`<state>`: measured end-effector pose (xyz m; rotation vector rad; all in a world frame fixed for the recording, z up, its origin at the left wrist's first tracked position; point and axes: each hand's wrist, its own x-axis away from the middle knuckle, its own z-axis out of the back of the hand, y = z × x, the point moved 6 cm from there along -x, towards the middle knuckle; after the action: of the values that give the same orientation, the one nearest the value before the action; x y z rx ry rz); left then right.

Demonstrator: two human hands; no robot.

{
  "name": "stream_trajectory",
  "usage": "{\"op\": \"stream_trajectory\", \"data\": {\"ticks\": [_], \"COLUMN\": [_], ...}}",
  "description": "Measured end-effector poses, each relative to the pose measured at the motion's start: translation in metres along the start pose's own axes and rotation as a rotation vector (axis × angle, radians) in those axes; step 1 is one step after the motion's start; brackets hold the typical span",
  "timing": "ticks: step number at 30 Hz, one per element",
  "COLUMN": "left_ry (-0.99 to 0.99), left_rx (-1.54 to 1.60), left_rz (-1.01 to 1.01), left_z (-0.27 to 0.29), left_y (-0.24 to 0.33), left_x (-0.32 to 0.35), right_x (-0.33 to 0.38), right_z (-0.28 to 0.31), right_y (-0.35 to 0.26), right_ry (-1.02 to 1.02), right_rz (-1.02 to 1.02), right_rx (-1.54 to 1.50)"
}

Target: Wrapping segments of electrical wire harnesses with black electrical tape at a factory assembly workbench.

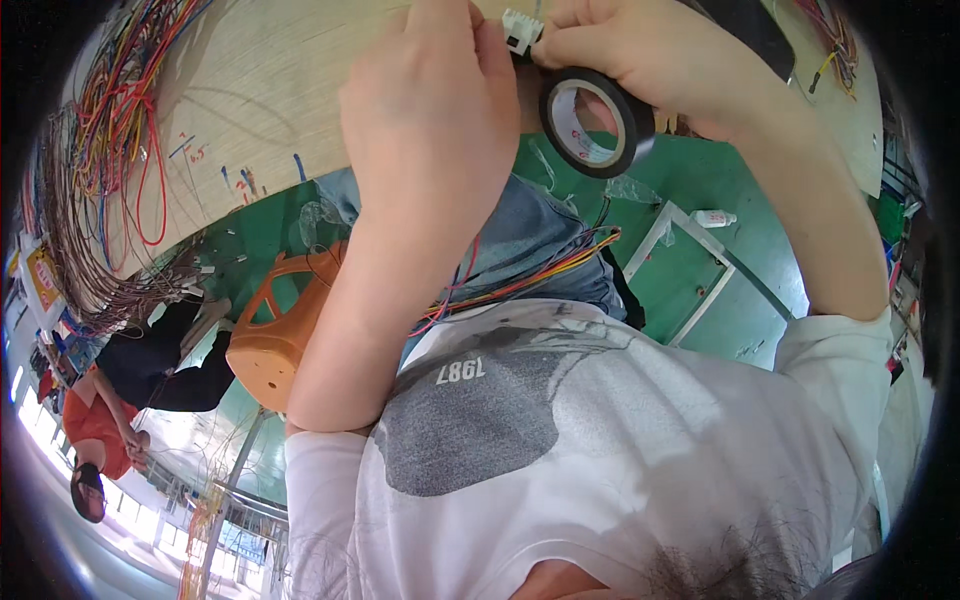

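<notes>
My left hand (430, 120) is closed at the top of the view, its back toward me and its fingertips mostly hidden. Right beside its thumb side sits a white plastic connector (521, 32) with a row of slots. From the other side, the pinched thumb and finger of my right hand (620, 45) come up against that connector. A roll of black electrical tape (642, 125) hangs tilted under the right hand, and part of a finger shows through its ring. What the left fingers grip is hidden.
A pale wooden tabletop (270, 90) carries bundles of coloured wires (125, 110) at left and more wires (835, 50) at far right. Loose wires (540, 275) cross my lap. An orange stool (265, 350), a metal frame (690, 270) and another person (100, 420) are beyond.
</notes>
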<state>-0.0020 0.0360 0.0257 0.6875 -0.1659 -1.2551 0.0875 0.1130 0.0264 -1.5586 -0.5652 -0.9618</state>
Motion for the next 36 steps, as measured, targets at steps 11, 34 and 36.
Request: {"op": "stream_trajectory", "data": {"ticks": [11, 34, 36], "left_ry": [-0.383, -0.308, -0.464], "left_rx": [1.785, 2.038, 1.992], "left_rz": [0.813, 0.942, 1.071], "left_z": [-0.007, 0.003, -0.009], "left_y": [-0.008, -0.009, -0.010], "left_x": [0.047, 0.107, 0.121], "right_x": [0.040, 0.042, 0.043], "right_z": [-0.029, -0.084, -0.086], "right_y": [0.014, -0.027, -0.031], "right_ry": [0.391, 0.136, 0.172], "right_rz": [0.371, 0.533, 0.506], "right_rx": [0.185, -0.031, 0.003]}}
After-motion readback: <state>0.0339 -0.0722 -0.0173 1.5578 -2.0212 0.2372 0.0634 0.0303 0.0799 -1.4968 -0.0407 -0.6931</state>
